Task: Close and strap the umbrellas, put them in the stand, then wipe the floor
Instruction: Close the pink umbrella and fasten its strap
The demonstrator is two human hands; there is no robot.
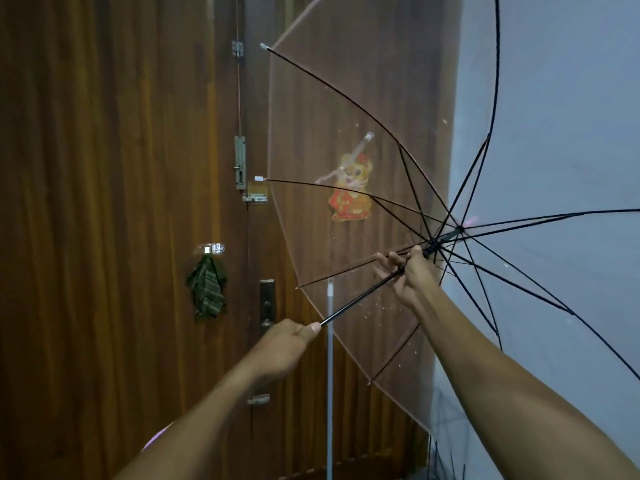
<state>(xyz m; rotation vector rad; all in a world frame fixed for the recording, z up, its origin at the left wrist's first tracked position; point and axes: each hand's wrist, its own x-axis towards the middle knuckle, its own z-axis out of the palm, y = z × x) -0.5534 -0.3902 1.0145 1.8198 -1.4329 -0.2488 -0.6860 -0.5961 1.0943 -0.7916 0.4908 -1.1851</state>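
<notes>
In the head view, a transparent umbrella (363, 220) is held fully open in front of a wooden door (121, 202), its canopy spread above and beyond both hands. The left hand (287, 344) is closed around the handle end of the black shaft (360, 299). The right hand (405, 275) is wrapped around the shaft further up, just below the runner (434, 245) where the ribs meet. Water droplets are noted on the canopy near the right hand. Closing is judged not yet begun. Fingers so near the runner could be pinched as it slides; droplets shaken off would wet the floor further.
</notes>
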